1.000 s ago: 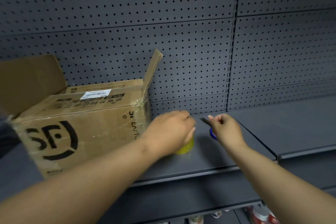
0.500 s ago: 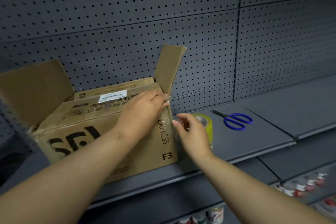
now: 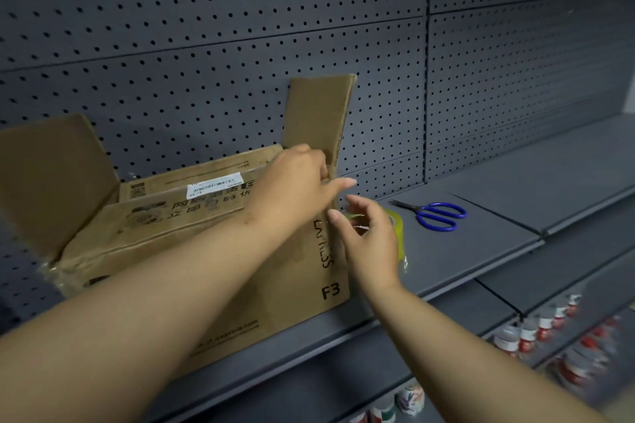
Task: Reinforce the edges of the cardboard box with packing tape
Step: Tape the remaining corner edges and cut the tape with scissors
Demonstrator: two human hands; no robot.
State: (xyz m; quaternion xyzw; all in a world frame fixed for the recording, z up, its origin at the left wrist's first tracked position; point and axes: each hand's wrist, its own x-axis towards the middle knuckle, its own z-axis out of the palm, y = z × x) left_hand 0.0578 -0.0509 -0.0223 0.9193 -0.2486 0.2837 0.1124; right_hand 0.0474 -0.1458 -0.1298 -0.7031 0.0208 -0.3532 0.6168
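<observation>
Brown cardboard box [image 3: 154, 233] lies lengthwise along grey metal shelf [image 3: 481, 251], 2 flaps upright; left hand [image 3: 295, 178] pinches its top right corner, right hand [image 3: 371, 240] grips yellowish packing-tape roll [image 3: 397, 227] just right of box.

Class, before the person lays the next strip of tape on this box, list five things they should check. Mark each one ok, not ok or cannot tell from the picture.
1. Cardboard box sits flat on the shelf: ok.
2. Left hand is at the box's top right corner, placed to press tape down: ok.
3. Right hand has a grip on the tape roll: ok.
4. Tape end is stuck to the corner: cannot tell, because the tape is clear and the hands cover it.
5. Scissors lie on the shelf just right of the roll: ok.
6. Top flaps are folded shut: not ok, the right flap stands upright.
</observation>
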